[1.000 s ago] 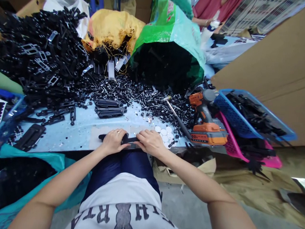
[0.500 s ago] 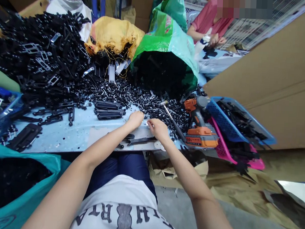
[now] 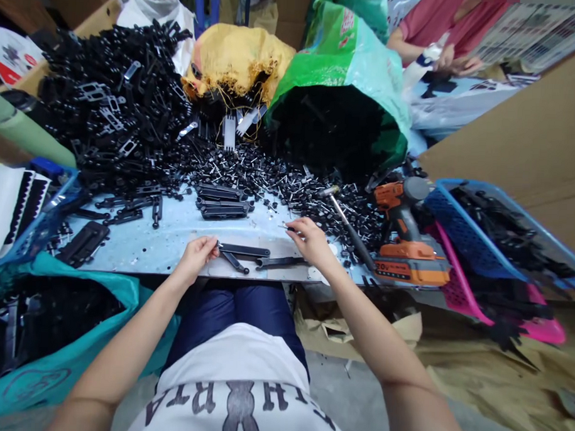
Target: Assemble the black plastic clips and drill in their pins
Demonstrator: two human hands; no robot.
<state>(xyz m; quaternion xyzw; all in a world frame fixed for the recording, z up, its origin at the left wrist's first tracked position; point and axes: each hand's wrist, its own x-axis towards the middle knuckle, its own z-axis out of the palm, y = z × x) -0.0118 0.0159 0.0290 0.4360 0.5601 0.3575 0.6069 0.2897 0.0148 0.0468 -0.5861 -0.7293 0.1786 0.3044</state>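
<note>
My left hand (image 3: 197,252) pinches the left end of a long black plastic strip (image 3: 246,250) that lies on the pale blue table (image 3: 173,233) near its front edge. Two more black strips (image 3: 267,262) lie just in front of it. My right hand (image 3: 310,239) is closed in a pinch on a small metal pin at the edge of a heap of small black and silver fasteners (image 3: 288,184).
A big pile of black plastic parts (image 3: 112,109) fills the back left. A green sack (image 3: 343,85) and a yellow sack (image 3: 236,56) stand behind. An orange cordless drill (image 3: 404,245), a hammer (image 3: 346,221) and blue and pink baskets (image 3: 475,247) sit right. Another person (image 3: 435,32) works beyond.
Both hands reached to the fastener heap half a second ago. My left hand has come back to the strip's left end, and my right hand holds a small pin.
</note>
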